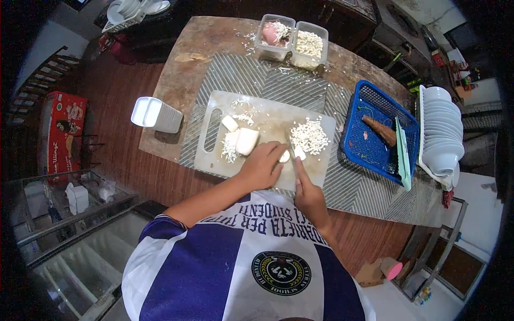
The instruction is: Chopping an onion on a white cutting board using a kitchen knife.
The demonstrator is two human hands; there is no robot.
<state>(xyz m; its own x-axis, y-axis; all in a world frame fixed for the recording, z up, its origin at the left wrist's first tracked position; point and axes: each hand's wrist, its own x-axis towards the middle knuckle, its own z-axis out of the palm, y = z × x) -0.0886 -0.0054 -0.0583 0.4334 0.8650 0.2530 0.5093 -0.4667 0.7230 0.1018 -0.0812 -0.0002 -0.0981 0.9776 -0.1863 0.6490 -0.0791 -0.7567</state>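
A white cutting board (pixel 214 155) lies on the table in front of me. My left hand (pixel 262 165) presses its bent fingers on a small white vegetable piece (pixel 284 156). My right hand (pixel 310 199) is wrapped round a knife (pixel 294 160), its thin blade pointing away from me beside that piece. Another white bit (pixel 300 154) lies just right of the blade. Small diced white pieces (pixel 310 136) are heaped on the board's right side. On its left rest a thick peeled chunk (pixel 247 141), a smaller block (pixel 229 123) and fine shreds (pixel 230 147).
Two clear plastic tubs stand at the far edge, one with diced pieces (pixel 309 44), one with something pink and white shreds (pixel 275 34). A blue basket (pixel 350 152) holds a brown tapered thing (pixel 380 131). Stacked white bowls (pixel 443 134) stand farther right; a white container (pixel 155 115) stands left.
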